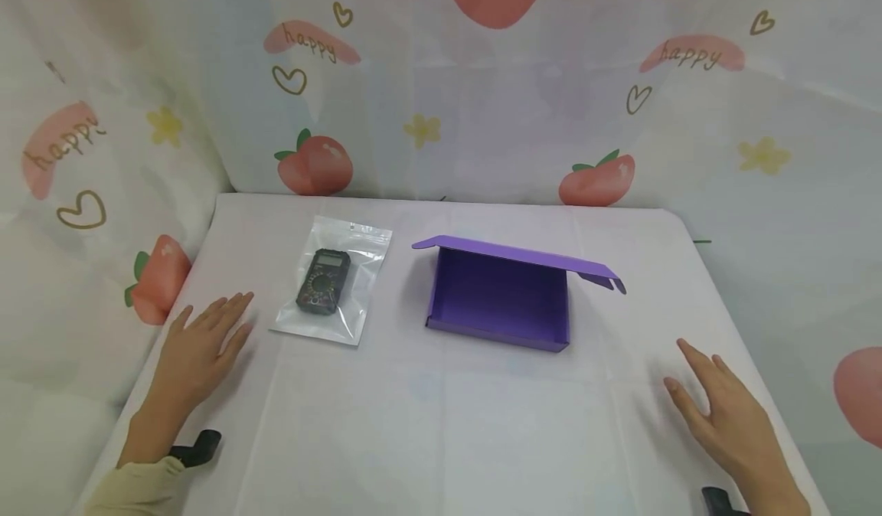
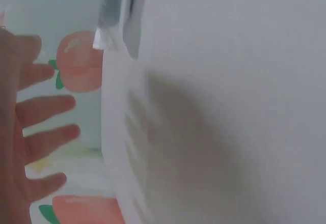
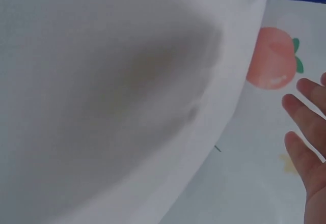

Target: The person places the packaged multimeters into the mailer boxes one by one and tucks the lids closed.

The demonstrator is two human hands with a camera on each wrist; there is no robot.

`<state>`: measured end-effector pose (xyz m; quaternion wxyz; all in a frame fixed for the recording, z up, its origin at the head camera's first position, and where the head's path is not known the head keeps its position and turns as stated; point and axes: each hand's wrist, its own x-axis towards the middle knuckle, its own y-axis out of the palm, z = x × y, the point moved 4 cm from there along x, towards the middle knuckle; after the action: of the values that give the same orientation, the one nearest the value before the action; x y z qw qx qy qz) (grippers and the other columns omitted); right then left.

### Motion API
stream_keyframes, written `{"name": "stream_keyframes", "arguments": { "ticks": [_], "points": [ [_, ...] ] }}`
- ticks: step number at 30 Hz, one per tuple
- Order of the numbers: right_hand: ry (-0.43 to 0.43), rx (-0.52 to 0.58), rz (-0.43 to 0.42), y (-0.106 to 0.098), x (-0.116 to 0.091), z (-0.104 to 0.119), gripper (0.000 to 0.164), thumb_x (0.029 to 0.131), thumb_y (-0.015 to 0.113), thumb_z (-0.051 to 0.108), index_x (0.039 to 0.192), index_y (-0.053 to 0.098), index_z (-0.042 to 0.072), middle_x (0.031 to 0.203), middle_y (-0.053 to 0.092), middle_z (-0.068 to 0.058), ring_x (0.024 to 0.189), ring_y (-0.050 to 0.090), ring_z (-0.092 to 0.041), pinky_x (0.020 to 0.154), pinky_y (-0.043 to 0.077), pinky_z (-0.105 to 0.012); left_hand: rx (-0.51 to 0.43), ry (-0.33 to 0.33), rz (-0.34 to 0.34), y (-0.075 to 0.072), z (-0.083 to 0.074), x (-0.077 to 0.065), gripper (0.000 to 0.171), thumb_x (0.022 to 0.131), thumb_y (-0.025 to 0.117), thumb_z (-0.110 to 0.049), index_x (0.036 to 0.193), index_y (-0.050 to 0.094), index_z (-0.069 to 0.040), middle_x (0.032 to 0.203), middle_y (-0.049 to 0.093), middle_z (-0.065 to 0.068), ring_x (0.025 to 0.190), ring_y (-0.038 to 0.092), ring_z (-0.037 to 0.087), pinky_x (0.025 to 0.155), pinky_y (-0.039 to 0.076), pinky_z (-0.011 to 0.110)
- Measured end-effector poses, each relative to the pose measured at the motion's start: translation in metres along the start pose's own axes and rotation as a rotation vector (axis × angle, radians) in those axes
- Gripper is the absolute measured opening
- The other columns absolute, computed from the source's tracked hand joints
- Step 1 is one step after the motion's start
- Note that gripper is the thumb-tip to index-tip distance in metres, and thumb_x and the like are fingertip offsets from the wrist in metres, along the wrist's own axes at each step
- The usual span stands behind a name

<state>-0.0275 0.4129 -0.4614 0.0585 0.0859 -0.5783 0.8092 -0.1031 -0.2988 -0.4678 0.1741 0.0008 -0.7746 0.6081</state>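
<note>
My left hand (image 1: 200,355) is held over the table's left side, fingers extended and nothing in it. Just to its right lies a black multimeter (image 1: 324,282) inside a clear zip bag (image 1: 351,321); a corner of the bag (image 2: 104,38) shows at the top of the left wrist view. On the right side my right hand (image 1: 730,416) hovers with its fingers spread, also holding nothing. Between the hands, toward the back, a purple cardboard box (image 1: 499,298) stands with its lid (image 1: 524,254) raised and its front facing me.
A white cloth covers the table (image 1: 427,424). Behind and beside it hangs a patterned curtain (image 1: 482,102) with peaches, hearts and flowers. Black wrist mounts (image 1: 200,449) are strapped near both hands.
</note>
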Motion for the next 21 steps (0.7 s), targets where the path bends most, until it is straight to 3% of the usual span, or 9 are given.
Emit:
{"name": "stream_keyframes", "arguments": {
  "ticks": [3, 8, 13, 17, 21],
  "points": [
    [-0.019, 0.033, -0.057, 0.000, 0.001, 0.007, 0.062, 0.102, 0.066, 0.027, 0.160, 0.043, 0.019, 0.149, 0.057, -0.026, 0.134, 0.046, -0.063, 0.105, 0.034, -0.078, -0.084, -0.101, -0.001, 0.005, -0.004, 0.004, 0.047, 0.102, 0.064, -0.020, 0.147, 0.057, -0.007, 0.137, 0.066, 0.028, 0.125, 0.061, 0.050, 0.108, 0.040, 0.071],
    [-0.025, 0.068, -0.108, 0.002, 0.001, 0.020, 0.061, 0.100, 0.069, 0.023, 0.157, 0.048, 0.019, 0.146, 0.059, -0.027, 0.132, 0.050, -0.063, 0.108, 0.036, -0.075, -0.253, -0.307, 0.061, 0.017, -0.011, 0.012, 0.047, 0.109, 0.053, -0.027, 0.151, 0.051, -0.007, 0.142, 0.063, 0.026, 0.125, 0.061, 0.050, 0.100, 0.047, 0.069],
    [0.004, 0.116, -0.123, 0.006, -0.001, 0.031, 0.061, 0.099, 0.071, 0.020, 0.156, 0.050, 0.023, 0.145, 0.060, -0.027, 0.133, 0.051, -0.061, 0.108, 0.038, -0.072, -0.399, -0.410, 0.044, 0.029, -0.017, 0.021, 0.047, 0.111, 0.049, -0.026, 0.152, 0.050, -0.004, 0.141, 0.065, 0.023, 0.123, 0.064, 0.044, 0.100, 0.050, 0.063],
    [-0.006, 0.139, -0.160, 0.010, -0.001, 0.039, 0.062, 0.096, 0.074, 0.016, 0.154, 0.053, 0.025, 0.143, 0.062, -0.026, 0.129, 0.054, -0.061, 0.116, 0.038, -0.058, -0.476, -0.514, 0.059, 0.036, -0.023, 0.029, 0.050, 0.111, 0.049, -0.030, 0.151, 0.051, -0.002, 0.140, 0.065, 0.025, 0.123, 0.063, 0.044, 0.100, 0.052, 0.060],
    [-0.027, 0.153, -0.185, 0.014, 0.000, 0.050, 0.063, 0.094, 0.077, 0.014, 0.152, 0.056, 0.025, 0.141, 0.064, -0.026, 0.126, 0.057, -0.061, 0.126, 0.030, -0.026, -0.513, -0.640, 0.078, 0.042, -0.024, 0.035, 0.051, 0.110, 0.050, -0.032, 0.150, 0.053, -0.002, 0.139, 0.065, 0.027, 0.125, 0.062, 0.044, 0.100, 0.051, 0.058]
  ]
}}
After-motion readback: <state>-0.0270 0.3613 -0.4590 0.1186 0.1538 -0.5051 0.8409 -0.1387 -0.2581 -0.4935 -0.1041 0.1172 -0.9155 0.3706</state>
